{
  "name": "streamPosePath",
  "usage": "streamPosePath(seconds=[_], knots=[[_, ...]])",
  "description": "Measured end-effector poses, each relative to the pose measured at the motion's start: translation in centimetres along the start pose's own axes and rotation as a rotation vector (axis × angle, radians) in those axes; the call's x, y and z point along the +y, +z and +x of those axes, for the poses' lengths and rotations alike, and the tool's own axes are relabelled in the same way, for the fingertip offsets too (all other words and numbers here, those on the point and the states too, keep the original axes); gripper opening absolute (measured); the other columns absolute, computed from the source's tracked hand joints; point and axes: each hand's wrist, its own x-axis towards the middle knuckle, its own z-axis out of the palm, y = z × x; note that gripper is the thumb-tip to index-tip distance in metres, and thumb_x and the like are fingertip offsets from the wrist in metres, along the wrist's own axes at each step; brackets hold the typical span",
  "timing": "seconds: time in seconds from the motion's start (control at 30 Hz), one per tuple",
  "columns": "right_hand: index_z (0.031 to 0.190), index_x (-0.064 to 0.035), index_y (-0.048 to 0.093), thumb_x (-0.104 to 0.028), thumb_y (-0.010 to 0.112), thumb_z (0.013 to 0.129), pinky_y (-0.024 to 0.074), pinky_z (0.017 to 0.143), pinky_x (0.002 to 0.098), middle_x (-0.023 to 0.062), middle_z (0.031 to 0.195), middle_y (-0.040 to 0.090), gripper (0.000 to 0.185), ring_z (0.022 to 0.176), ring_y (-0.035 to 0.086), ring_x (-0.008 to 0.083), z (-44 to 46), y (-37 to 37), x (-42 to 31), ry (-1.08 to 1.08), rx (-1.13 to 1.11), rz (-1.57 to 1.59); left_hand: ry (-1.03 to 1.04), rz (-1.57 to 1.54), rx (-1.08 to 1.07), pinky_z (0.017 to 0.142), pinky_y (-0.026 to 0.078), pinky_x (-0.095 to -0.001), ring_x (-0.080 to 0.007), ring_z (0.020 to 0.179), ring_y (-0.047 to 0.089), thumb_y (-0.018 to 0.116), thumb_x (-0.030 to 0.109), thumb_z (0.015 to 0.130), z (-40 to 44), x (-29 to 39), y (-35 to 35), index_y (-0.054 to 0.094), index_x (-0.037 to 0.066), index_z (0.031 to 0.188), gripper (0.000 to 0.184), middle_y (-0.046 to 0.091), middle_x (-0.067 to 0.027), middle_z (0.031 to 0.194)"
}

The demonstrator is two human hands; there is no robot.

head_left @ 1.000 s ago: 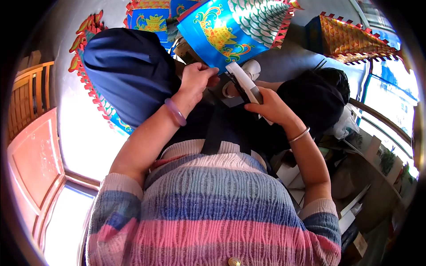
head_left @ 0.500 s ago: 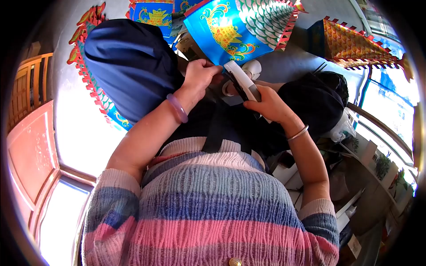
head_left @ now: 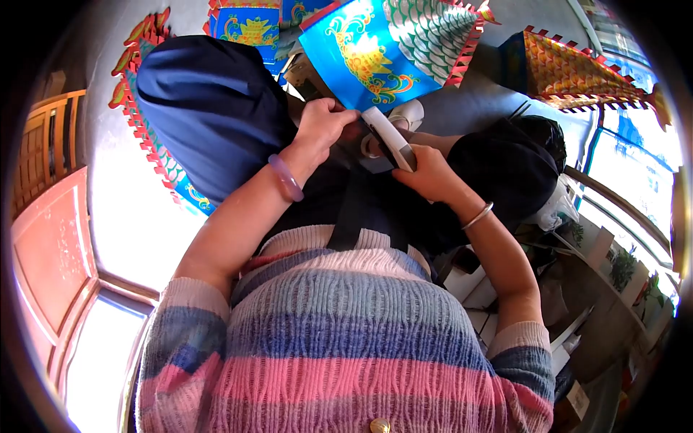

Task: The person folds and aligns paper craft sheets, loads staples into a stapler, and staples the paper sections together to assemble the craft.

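Note:
A shiny blue printed decoration [head_left: 364, 54], with a yellow and red motif, green-and-silver scales and a red fringed edge, hangs in front of my knees. My left hand [head_left: 319, 130] has thumb and fingers pinched together at its lower corner, wearing a lilac bangle. In my right hand [head_left: 435, 177] is a white stapler [head_left: 388, 136] with a dark lower arm, its front end against that same corner. My fingers wrap its rear end. The exact spot between its jaws is too small to make out.
A similar blue piece [head_left: 249, 32] stands behind, and an orange-gold scaled one [head_left: 577, 72] lies at the right. Another scaled piece [head_left: 155, 148] is beside my left knee [head_left: 213, 108]. A wooden chair [head_left: 50, 144] stands at the far left; potted plants [head_left: 622, 268] are at the right.
The gap between the stapler's white upper arm and dark lower arm has narrowed. My right hand has shifted slightly left, and the left hand stays at the corner.

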Motion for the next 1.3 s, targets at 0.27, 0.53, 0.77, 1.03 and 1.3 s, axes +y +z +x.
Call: streamPosePath(seconds=[0.27, 0.53, 0.77, 1.03, 1.3], knots=[[0.086, 0.0024, 0.056, -0.02, 0.067, 0.067, 0.0461, 0.069, 0.0415, 0.0248, 0.078, 0.059, 0.031, 0.079, 0.058, 0.0395, -1.0, 0.4, 0.3, -0.12, 0.096, 0.088, 0.399, -0.347, 0.238, 0.066, 0.042, -0.0246, -0.0109, 0.073, 0.052, 0.071, 0.015, 0.075, 5.0, 6.0, -2.8, 0.059, -0.003, 0.09, 0.026, 0.059, -0.0032, 0.082], [0.132, -0.0052, 0.03, -0.013, 0.059, 0.075, 0.0388, 0.09, 0.0375, 0.0262, 0.117, 0.047, 0.064, 0.107, 0.048, 0.0388, -1.0, 1.6, 0.3, -0.313, 0.218, 0.306, 0.876, -0.194, 0.257, 0.068, 0.043, -0.0206, -0.0081, 0.071, 0.054, 0.064, -0.001, 0.077, 5.8, 11.9, 2.8, 0.066, 0.0, 0.085, 0.008, 0.063, -0.0027, 0.079], [0.13, -0.008, 0.037, -0.003, 0.052, 0.079, 0.0367, 0.09, 0.0325, 0.0186, 0.114, 0.048, 0.053, 0.104, 0.048, 0.029, 0.1, 0.7, 1.7, -0.384, 0.369, 0.35, 1.418, 0.558, 0.241, 0.063, 0.046, -0.0261, -0.0182, 0.066, 0.058, 0.065, 0.004, 0.076, 0.3, 14.6, 5.8, 0.065, 0.002, 0.081, 0.005, 0.061, -0.0088, 0.074], [0.106, 0.0004, 0.055, -0.028, 0.058, 0.086, 0.0412, 0.072, 0.024, 0.0051, 0.089, 0.058, 0.035, 0.082, 0.051, 0.0112, 6.4, 1.2, 3.0, -0.035, 0.455, 0.971, 0.707, 0.457, 0.139, 0.056, 0.042, -0.0229, -0.0064, 0.057, 0.051, 0.064, 0.006, 0.075, 0.5, 3.2, 3.0, 0.062, -0.002, 0.077, 0.008, 0.059, -0.003, 0.063], [0.1, 0.0015, 0.057, -0.032, 0.06, 0.084, 0.0405, 0.064, 0.0261, 0.0058, 0.082, 0.059, 0.037, 0.074, 0.05, 0.0113, 8.5, 1.3, 3.0, -0.048, 0.494, 0.891, 0.326, 0.205, -0.07, 0.056, 0.04, -0.0239, -0.0093, 0.062, 0.052, 0.063, 0.003, 0.075, 1.3, 0.5, 2.5, 0.057, -0.002, 0.081, 0.01, 0.058, -0.0041, 0.072]])
